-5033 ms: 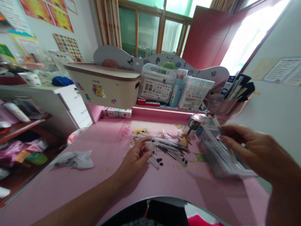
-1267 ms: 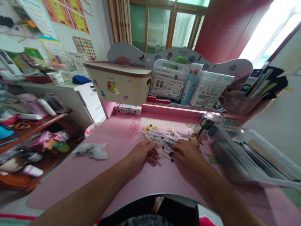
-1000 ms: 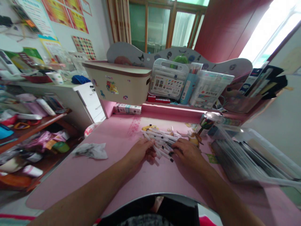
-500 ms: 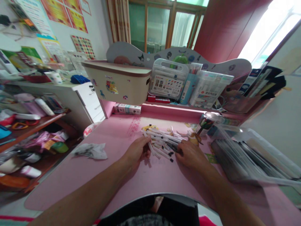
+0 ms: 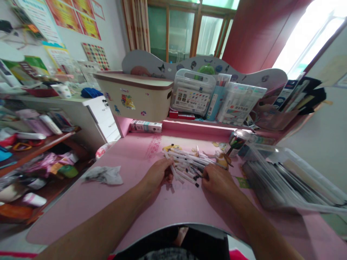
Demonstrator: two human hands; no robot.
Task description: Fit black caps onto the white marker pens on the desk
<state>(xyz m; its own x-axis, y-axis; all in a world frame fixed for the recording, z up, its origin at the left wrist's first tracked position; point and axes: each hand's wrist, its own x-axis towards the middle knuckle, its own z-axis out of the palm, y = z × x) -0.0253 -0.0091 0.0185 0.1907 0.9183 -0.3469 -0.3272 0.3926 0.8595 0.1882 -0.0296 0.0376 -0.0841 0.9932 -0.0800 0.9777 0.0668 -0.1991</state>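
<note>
A heap of white pens with black caps [image 5: 189, 164] lies in the middle of the pink desk [image 5: 130, 187]. My left hand [image 5: 157, 175] rests at the heap's left edge, fingers curled round one or two of the pens. On the right of the heap, my right hand [image 5: 217, 180] pinches at the pens with its fingers closed. A clear plastic pen case [image 5: 287, 180] lies open to the right of my right hand, with dark pens inside.
A crumpled grey tissue [image 5: 103, 175] lies left on the desk. At the back stand a cream storage bin [image 5: 135, 95], clear marker boxes [image 5: 193, 92], a small carton [image 5: 145, 126] and a metal tin [image 5: 235, 141]. Cluttered shelves [image 5: 35, 144] are at left.
Five seconds ago my right hand was at the clear case; now it is at the pen heap. Over the last second both hands have drawn slightly toward me, gathering pens.
</note>
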